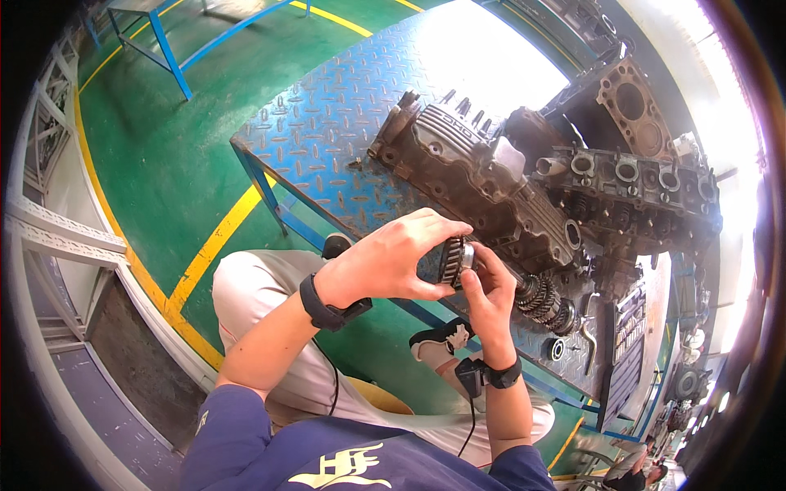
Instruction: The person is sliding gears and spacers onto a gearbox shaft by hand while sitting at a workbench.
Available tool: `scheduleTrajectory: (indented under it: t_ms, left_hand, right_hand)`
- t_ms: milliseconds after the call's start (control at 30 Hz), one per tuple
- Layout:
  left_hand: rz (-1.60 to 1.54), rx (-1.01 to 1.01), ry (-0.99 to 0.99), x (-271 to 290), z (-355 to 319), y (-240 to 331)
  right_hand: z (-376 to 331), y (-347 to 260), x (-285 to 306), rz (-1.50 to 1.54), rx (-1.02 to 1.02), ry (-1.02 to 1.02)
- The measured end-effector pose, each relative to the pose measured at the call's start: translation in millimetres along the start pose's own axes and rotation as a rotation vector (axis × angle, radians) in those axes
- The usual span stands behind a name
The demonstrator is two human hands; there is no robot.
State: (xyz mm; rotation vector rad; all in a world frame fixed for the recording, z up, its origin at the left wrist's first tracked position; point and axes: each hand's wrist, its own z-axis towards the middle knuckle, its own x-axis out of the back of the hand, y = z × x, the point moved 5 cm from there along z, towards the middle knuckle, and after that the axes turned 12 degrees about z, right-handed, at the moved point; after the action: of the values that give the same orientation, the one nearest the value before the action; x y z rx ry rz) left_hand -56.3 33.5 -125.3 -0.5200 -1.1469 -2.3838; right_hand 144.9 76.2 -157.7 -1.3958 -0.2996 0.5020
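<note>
In front of my lap, a dark metal gear (451, 262) with slanted teeth and a bright ring on one side is held up between both hands. My left hand (395, 255) grips it from the left, thumb below and fingers above. From the other side, my right hand (493, 296) pinches the gear's bright ring between thumb and fingers. Just beyond my right hand, a gear shaft (544, 303) with several stacked gears lies on the blue metal table (315, 155). A small round bearing (555, 349) rests near it.
A brown engine cover (479, 176) stands at the table's middle, beside a cylinder head (634, 176) and an engine block (629, 98). A bent metal rod (589, 335) and a dark tool tray (625, 344) lie at the right. Another person (634, 475) is far off at lower right.
</note>
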Motion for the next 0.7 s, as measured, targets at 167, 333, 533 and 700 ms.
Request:
scheduleTrajectory:
  t_ms: [167, 333, 533, 700]
  left_hand:
    - [-0.001, 0.002, 0.005, -2, -4, -7]
    - [-0.011, 0.001, 0.021, 0, -3, -5]
    - [-0.018, 0.006, 0.027, 0, -2, -5]
    - [0.003, 0.006, 0.044, 2, 0, -1]
  right_hand:
    - [-3, 9, 3, 0.001, -0.084, 0.045]
    - [-2, 10, 2, 0.087, -0.028, 0.034]
    - [-2, 10, 3, 0.015, 0.011, 0.011]
    - [-5, 20, 5, 0.150, -0.080, 0.014]
